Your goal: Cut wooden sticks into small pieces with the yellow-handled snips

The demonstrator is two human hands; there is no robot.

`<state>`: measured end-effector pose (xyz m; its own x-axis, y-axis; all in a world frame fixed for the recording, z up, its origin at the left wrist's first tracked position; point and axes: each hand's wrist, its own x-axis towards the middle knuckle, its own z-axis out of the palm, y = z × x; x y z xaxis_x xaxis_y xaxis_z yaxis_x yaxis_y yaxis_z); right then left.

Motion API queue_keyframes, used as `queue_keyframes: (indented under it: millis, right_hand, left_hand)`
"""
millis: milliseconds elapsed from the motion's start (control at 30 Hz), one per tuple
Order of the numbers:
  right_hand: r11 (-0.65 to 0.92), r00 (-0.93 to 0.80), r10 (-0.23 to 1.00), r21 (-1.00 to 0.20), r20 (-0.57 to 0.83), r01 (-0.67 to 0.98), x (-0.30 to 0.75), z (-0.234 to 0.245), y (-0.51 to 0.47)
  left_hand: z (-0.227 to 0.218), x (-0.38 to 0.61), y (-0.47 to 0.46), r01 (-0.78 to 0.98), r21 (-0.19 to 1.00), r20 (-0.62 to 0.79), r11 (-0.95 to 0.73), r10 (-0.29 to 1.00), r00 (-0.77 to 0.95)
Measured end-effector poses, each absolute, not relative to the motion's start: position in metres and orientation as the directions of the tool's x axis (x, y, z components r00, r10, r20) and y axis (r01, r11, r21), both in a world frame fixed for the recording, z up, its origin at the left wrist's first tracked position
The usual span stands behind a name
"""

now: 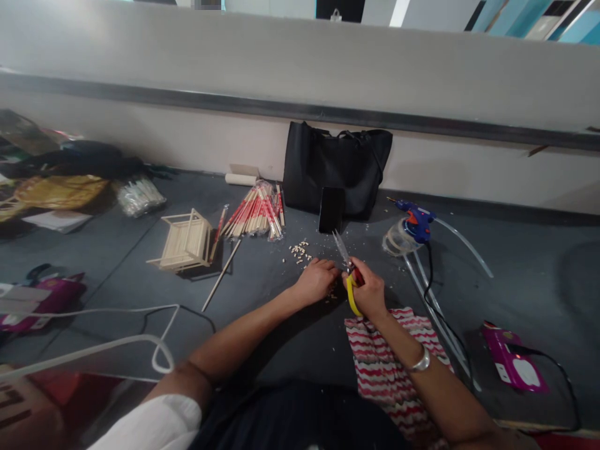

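Note:
Scissors (352, 290) with yellow and red handles are held in my right hand (370, 290), their blades pointing away from me. Close by on its left, my left hand (317, 281) rests low over the table with its fingers curled together; what they hold, if anything, is hidden. Several small cut pale wooden pieces (300, 251) lie scattered just beyond my left hand, and a few more lie under its fingers. A chair-like frame of thin sticks (187, 242) stands to the left. Between it and my hands lies a single chopstick (221, 276).
Packaged chopsticks (255, 212) lie behind the frame's right side. A phone (330, 210) leans on a black bag (337, 165) by the wall. Rightward are a blue glue gun (417, 222) on a tape roll, glue sticks, a purple box (513, 359) and striped cloth (389, 375).

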<state>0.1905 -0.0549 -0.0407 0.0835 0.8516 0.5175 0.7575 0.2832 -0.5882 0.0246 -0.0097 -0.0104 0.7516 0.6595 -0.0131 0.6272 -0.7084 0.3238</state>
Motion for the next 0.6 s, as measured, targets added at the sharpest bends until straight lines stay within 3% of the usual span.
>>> queue_keyframes:
  millis: [200, 300, 367, 433, 533, 600]
  right_hand:
    - [0.270, 0.072, 0.863, -0.577, 0.500, 0.771, 0.192, -0.043, -0.055]
    - [0.289, 0.066, 0.850, -0.567, 0.523, 0.771, 0.191, -0.043, -0.055]
    - [0.295, 0.066, 0.841, -0.556, 0.538, 0.777, 0.189, -0.042, -0.056]
    - [0.290, 0.065, 0.838, -0.543, 0.541, 0.788, 0.188, -0.041, -0.058]
    - [0.305, 0.024, 0.845, -0.519, 0.534, 0.799, 0.185, -0.041, -0.060]
    - [0.330, -0.018, 0.846, -0.496, 0.533, 0.803, 0.184, -0.041, -0.060]
  left_hand:
    - [-0.017, 0.026, -0.009, 0.647, 0.400, -0.009, -0.649, 0.703, 0.711]
    - [-0.020, 0.023, -0.007, 0.561, 0.618, 0.097, -0.551, 0.762, 0.641]
    - [-0.019, 0.021, -0.005, 0.371, 0.841, 0.151, -0.394, 0.829, 0.539]
    - [-0.014, 0.018, -0.003, 0.078, 0.981, 0.131, -0.179, 0.901, 0.414]
    - [-0.001, 0.015, -0.003, -0.312, 0.948, 0.037, 0.058, 0.956, 0.291]
    - [0.008, 0.014, -0.005, -0.446, 0.885, -0.003, 0.132, 0.961, 0.278]
